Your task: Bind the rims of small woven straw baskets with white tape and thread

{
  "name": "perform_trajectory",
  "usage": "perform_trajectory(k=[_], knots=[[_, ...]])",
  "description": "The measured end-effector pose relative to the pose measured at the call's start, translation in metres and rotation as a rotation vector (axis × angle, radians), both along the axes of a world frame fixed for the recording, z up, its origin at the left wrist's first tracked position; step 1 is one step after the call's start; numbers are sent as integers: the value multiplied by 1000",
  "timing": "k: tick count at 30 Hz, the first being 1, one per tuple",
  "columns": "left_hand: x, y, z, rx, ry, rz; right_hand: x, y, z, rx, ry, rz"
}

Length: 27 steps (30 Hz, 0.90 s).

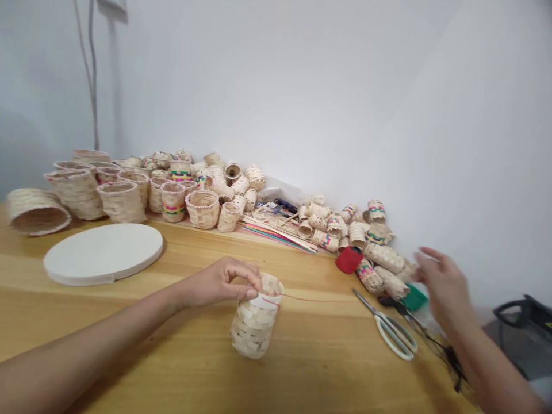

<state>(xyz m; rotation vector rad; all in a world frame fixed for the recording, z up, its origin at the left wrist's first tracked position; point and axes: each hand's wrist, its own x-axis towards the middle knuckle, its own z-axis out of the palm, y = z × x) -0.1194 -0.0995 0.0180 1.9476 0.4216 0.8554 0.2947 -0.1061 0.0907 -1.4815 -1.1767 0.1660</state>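
Note:
My left hand (218, 283) is closed on the rim of a small pale woven basket (255, 319) that stands on the wooden table (129, 322). A thin red thread (310, 299) runs from the basket's rim to the right across the table. My right hand (444, 284) is blurred by motion at the right, above the table edge near the scissors with white handles (390, 328), and its fingers look spread with nothing visible in them.
A white round board (103, 253) lies at the left. Several woven baskets (121, 201) and small woven tubes (371, 241) are heaped along the wall, with coloured strips (276, 233), a red piece (348, 260) and a green piece (414, 299). A dark object (524, 328) sits at the right.

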Motion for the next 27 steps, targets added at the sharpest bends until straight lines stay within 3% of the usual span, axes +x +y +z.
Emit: perform_trajectory(k=[2, 5, 7, 10, 14, 18, 21, 24, 27], knots=[[0, -1, 0, 11, 0, -6, -40, 0, -16, -97, -62, 115], [1, -3, 2, 28, 13, -8, -103, -9, -30, -337, -252, 589], [1, -4, 5, 47, 33, -6, -137, -18, -30, -397, -315, 782], [2, -5, 7, 61, 50, -6, -169, -25, -24, -477, -372, 958], [3, -6, 6, 71, 28, -15, -184, -24, -18, -569, -336, 1130], [3, -6, 4, 85, 9, -26, -189, -26, -18, -586, -299, 1122], [3, -6, 4, 83, 10, -37, -189, -26, -18, -512, -374, 1055], [3, -6, 4, 76, 15, -32, -177, -12, -19, -363, -520, 831], [3, -5, 3, 70, 22, -31, -154, 15, -25, -284, -521, 560]])
